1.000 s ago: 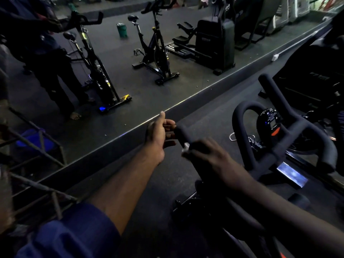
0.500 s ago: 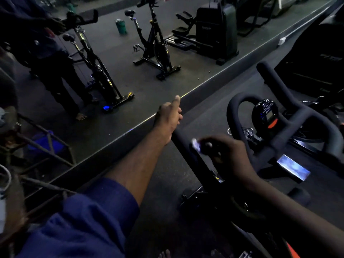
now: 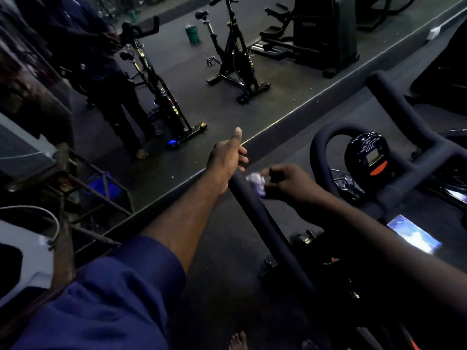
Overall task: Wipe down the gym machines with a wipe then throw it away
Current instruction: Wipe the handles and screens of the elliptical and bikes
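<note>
A black spin bike stands in front of me, its padded left handlebar (image 3: 267, 231) running toward me. My left hand (image 3: 227, 160) grips the far end of that bar, thumb sticking up. My right hand (image 3: 288, 183) pinches a small crumpled white wipe (image 3: 256, 181) against the bar just behind the left hand. The bike's round console (image 3: 369, 152) with an orange button sits inside the looped centre bar (image 3: 321, 147).
A wall mirror (image 3: 227, 109) runs along the left, showing reflected spin bikes, a green bin (image 3: 192, 34) and a standing person. A rusty metal rack (image 3: 83, 198) stands at the left. Another dark machine (image 3: 444, 72) is at the far right. My bare foot (image 3: 237, 341) shows below.
My left hand has closed round the bar's end and raised its thumb. My right hand with the wipe has slid a little along the bar, and the wipe shows more plainly.
</note>
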`<state>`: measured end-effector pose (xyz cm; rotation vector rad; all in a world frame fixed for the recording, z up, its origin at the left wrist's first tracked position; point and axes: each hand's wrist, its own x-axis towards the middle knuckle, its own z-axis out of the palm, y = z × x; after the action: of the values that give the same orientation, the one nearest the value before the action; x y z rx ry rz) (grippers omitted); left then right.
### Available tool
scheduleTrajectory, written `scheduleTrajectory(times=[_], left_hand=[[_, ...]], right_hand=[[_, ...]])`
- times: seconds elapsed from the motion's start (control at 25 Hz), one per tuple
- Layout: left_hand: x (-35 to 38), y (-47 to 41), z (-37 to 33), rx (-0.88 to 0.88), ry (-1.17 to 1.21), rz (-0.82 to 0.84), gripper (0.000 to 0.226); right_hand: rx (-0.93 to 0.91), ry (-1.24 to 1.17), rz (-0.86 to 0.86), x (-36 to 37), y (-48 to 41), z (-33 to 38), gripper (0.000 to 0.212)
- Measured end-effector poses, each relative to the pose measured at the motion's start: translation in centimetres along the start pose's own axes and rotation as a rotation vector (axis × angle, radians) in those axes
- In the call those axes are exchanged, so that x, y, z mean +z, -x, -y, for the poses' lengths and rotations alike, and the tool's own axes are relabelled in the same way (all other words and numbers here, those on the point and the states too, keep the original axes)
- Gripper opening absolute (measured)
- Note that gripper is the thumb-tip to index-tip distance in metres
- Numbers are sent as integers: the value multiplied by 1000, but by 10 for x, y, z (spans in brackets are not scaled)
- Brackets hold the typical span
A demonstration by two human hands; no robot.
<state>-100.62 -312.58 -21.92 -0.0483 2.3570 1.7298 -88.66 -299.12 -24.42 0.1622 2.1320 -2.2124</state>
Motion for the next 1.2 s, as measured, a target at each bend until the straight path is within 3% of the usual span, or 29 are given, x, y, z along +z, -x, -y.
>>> scheduleTrajectory(times=[0.12,0.24,0.36,0.44,0.48,0.56,0.68,0.84,0.96,1.12,1.2], left_hand=[[-1,3,1,-26,4,-27,62],[-2,10,-4,-94,41,51,62],[-4,19,-13,-145,53,113,66],[-6,22,-15,-159,43,149,68],[-6,22,-15,-162,48,161,68],[-6,23,-15,-141,57,177,64],[-8,22,-19,-119,16,195,55],[-14,22,-21,-280,24,486,58],[-14,16,-16,-310,30,569,61],[-16,9,-16,-217,-121,554,62],[-17,5,-18,-208,-173,555,62]], right_hand=[[-30,-190,13,26,-27,11,13],[-72,-39,-31,19,-1,-19,4],[-134,652,84,-15,51,-25,13],[-169,1033,148,-27,70,-8,2],[-265,1070,96,-25,71,3,3],[-513,877,-30,-7,57,22,15],[-813,831,-49,36,30,38,15],[-778,1217,91,24,64,-10,23],[-727,1364,277,12,102,-19,22],[-782,1318,-6,61,35,21,39],[-796,1398,-14,71,22,22,41]])
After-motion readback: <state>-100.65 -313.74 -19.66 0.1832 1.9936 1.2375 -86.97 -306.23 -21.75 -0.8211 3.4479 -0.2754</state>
